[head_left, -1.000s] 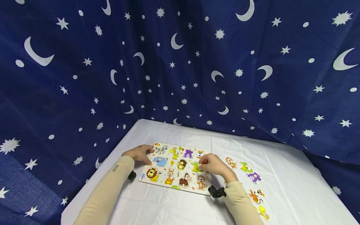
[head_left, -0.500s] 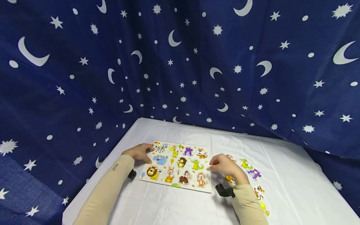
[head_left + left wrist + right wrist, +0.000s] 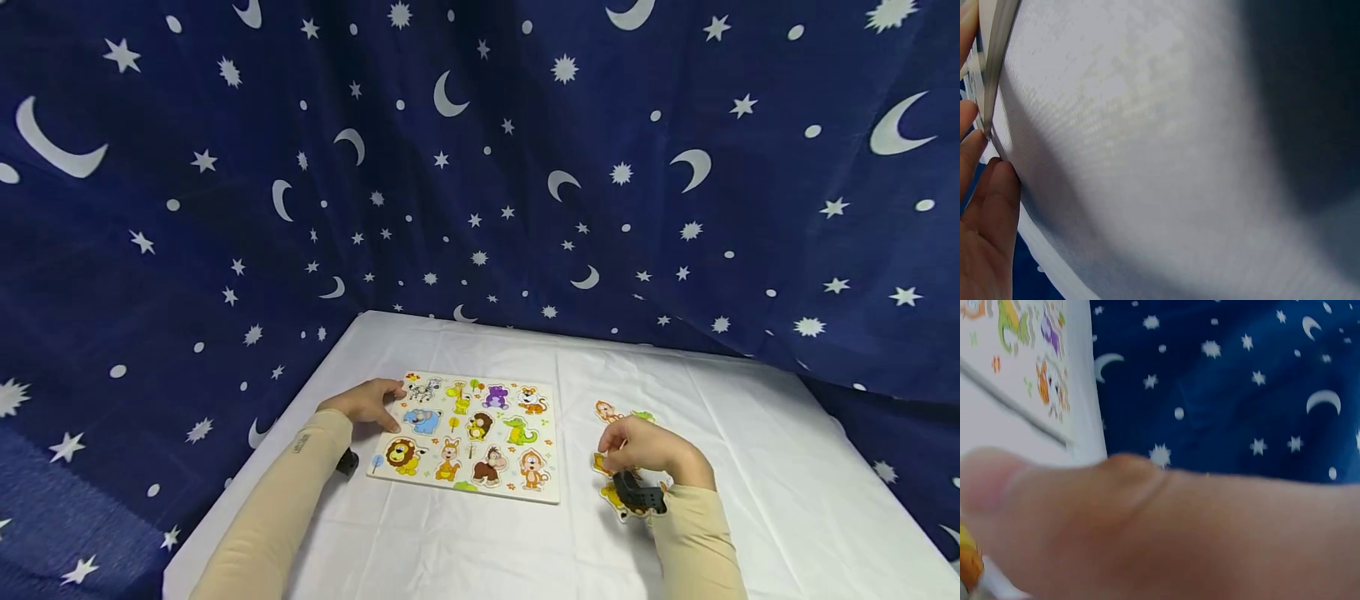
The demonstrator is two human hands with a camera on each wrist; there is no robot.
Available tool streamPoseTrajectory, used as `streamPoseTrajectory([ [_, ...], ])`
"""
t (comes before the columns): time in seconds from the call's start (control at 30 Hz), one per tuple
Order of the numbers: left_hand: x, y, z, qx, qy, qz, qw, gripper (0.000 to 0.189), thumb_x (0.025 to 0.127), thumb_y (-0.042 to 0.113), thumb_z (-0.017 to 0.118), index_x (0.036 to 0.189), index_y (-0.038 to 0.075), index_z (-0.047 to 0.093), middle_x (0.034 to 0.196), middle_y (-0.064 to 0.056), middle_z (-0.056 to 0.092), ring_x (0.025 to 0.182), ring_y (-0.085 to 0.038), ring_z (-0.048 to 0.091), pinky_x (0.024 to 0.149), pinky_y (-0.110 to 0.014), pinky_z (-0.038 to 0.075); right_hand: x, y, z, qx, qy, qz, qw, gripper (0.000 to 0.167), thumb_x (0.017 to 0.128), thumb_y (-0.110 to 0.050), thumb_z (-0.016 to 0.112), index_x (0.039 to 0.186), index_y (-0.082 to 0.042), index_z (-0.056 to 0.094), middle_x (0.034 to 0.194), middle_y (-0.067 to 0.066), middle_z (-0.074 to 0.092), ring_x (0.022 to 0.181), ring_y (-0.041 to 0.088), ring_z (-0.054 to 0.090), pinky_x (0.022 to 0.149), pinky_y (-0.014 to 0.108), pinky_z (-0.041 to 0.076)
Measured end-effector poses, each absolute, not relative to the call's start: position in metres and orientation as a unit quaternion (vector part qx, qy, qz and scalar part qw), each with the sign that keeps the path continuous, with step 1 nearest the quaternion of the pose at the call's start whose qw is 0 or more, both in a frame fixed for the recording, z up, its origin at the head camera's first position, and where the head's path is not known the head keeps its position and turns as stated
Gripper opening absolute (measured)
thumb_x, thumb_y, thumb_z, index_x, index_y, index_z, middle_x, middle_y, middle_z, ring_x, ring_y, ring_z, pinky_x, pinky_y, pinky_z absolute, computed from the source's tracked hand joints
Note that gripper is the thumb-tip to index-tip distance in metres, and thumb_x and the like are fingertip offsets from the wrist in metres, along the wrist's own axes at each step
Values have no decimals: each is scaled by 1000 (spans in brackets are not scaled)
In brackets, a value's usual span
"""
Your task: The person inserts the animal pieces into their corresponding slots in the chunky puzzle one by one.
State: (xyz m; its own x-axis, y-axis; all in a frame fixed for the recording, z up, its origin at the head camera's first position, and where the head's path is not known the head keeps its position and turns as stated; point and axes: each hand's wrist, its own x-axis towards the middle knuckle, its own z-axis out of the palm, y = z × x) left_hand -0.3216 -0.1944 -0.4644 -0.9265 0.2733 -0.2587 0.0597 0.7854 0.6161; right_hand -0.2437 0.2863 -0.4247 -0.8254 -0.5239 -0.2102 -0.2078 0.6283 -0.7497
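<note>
A flat white puzzle board [image 3: 495, 493] with printed animals lies on the table in the head view. My left hand [image 3: 367, 402] is at its left edge, with the thumb on the rim and the other fingers spread alongside; the left wrist view shows these fingers [image 3: 1000, 206] by the edge. To the right of the board, my right hand [image 3: 645, 446] is bent down over loose animal pieces. Its thumb and fingertips are at a yellow-orange piece [image 3: 599, 463], and whether they pinch it is unclear. The right wrist view shows mostly the thumb [image 3: 1072, 519], with a yellow-orange patch beside it.
A loose monkey piece [image 3: 607, 410] and part of a green crocodile piece [image 3: 642, 415] lie beyond my right hand. Another yellow piece [image 3: 611, 497] lies partly under the black wrist camera [image 3: 637, 493]. A white cloth [image 3: 450, 550] covers the table, and a blue star-patterned curtain [image 3: 480, 167] hangs behind.
My right hand has moved off the board's crocodile picture, rightward and down to the loose pieces, covering several of them. My left hand stays at the board's left edge. The view has shifted slightly.
</note>
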Motion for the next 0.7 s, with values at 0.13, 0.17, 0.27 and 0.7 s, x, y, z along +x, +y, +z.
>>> streamPoseTrajectory([
  [0.13,-321,-194,-462,83,932,307,172,74,67,9,91,133,0,60,158,-18,39,149,-38,32,125,-52,23,-240,299,-424,-195,886,-356,224,10,84,-1,70,89,5,64,73,-1,63,58,9,52,53,23,48],
  [0.17,-321,-194,-461,84,933,304,174,73,67,9,91,133,0,60,158,-18,39,149,-39,31,125,-52,23,-238,302,-424,-187,887,-353,230,8,85,0,70,87,5,64,73,-1,63,57,9,51,52,23,48],
  [0.27,-320,-194,-461,81,936,295,176,71,68,10,90,131,1,61,159,-17,38,150,-39,30,125,-53,21,-235,307,-425,-175,889,-348,241,2,87,2,66,85,3,64,73,1,65,55,10,49,50,22,47],
  [0.7,-319,-196,-464,92,935,298,170,69,68,10,90,130,1,61,158,-17,40,149,-39,32,125,-52,22,-228,309,-437,-123,880,-379,260,8,88,1,66,80,3,64,69,-2,58,57,6,48,54,17,45],
])
